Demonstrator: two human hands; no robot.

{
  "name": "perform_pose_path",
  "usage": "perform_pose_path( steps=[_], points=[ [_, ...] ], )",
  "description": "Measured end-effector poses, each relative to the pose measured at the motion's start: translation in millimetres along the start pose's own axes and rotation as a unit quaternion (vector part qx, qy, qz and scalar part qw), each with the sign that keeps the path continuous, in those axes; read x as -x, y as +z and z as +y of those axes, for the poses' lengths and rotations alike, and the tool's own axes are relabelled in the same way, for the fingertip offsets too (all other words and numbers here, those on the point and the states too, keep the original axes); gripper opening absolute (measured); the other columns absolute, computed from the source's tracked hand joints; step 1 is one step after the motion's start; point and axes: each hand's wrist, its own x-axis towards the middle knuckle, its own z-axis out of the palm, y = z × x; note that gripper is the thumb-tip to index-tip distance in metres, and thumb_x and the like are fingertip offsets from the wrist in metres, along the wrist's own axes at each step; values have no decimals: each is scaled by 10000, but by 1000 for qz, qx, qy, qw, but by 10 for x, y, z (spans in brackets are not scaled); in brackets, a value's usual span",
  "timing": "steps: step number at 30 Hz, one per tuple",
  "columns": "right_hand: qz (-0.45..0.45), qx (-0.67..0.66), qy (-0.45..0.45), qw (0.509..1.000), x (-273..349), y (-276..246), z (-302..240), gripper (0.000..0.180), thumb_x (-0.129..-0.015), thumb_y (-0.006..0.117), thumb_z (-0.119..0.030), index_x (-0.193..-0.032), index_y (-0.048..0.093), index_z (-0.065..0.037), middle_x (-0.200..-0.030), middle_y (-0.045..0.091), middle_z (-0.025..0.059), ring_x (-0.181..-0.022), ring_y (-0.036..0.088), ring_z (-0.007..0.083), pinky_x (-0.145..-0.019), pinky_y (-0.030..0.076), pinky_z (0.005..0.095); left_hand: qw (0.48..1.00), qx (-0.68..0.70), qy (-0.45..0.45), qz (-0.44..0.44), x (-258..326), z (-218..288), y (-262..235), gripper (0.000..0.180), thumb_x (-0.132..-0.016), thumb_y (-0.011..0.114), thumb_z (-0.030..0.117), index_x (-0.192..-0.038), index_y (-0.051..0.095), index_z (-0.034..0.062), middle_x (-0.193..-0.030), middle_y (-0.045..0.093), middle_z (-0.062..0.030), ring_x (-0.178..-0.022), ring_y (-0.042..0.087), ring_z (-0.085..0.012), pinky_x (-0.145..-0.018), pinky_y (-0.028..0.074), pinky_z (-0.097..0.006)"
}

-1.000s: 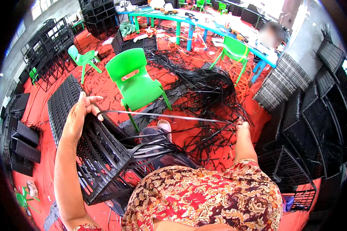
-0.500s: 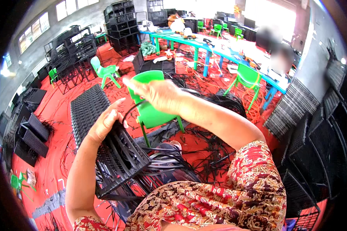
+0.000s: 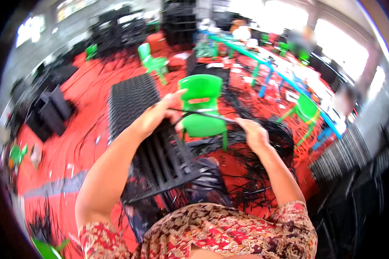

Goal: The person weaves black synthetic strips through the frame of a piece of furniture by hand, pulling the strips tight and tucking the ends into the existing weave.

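Strip of thin black plastic is stretched between both hands, above a black slatted crate propped in the lap. Left hand is closed on the strip's end at the crate's upper edge. Right hand is clamped around the strip's other end. Green plastic chair stands just behind.

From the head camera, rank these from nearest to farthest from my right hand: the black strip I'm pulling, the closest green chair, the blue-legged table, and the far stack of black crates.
1. Black strip: gripped in the right hand.
2. Closest green chair: just left of it, ahead.
3. Blue-legged table: farther back, to the right.
4. Stack of black crates: at the far wall.
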Motion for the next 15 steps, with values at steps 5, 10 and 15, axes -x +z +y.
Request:
perform_pose_path(
  steps=[5,10,15],
  points=[
    [31,111,-127,985,95,-41,346,396,-822,396,121,-1107,620,-40,-1040,640,134,-1000,608,275,-900,466,329,999,20,38,-9,-30,-118,-27,631,-940,272,562,-1386,404,135,-710,548,-20,-676,514,-84,-669,449,-242],
    [45,16,2,999,169,-143,360,503,-759,351,152,-1149,606,-40,-1028,630,113,-931,599,203,-776,453,256,997,78,-14,0,-71,-178,-75,497,-956,337,363,-1332,441,55,-736,582,-64,-740,583,-149,-723,474,-268],
    [81,-22,-48,995,211,-117,414,504,-787,371,143,-1170,610,-82,-1011,628,59,-598,469,101,-570,414,220,995,97,-12,-4,-83,-169,-91,559,-956,281,385,-1298,443,-27,-736,560,-64,-786,591,-184,-794,459,-291]
  ],
)
